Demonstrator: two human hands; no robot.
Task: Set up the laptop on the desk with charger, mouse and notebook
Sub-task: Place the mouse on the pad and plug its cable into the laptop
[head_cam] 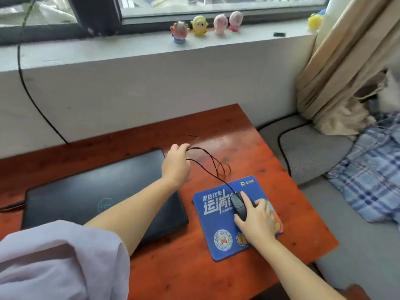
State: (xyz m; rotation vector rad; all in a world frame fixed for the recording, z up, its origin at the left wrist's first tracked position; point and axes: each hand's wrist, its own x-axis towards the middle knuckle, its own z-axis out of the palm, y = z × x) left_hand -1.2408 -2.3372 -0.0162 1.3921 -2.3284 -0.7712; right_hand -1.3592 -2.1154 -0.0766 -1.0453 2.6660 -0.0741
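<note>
A closed black laptop (86,191) lies on the reddish wooden desk (173,267), with a dark cable plugged in at its left edge (10,206). To its right is a blue mouse pad (214,215) with a black wired mouse (238,205) on it. My right hand (257,219) rests on the mouse and grips it. My left hand (176,162) reaches across the laptop's far right corner and pinches the looped mouse cable (213,164) above the desk. No notebook is in view.
A grey wall and a windowsill with several small toy figures (199,26) run behind the desk. A black cable (28,89) hangs down the wall at left. On the right are a grey cushioned seat (311,152), a plaid cloth (372,169) and a beige curtain (337,68).
</note>
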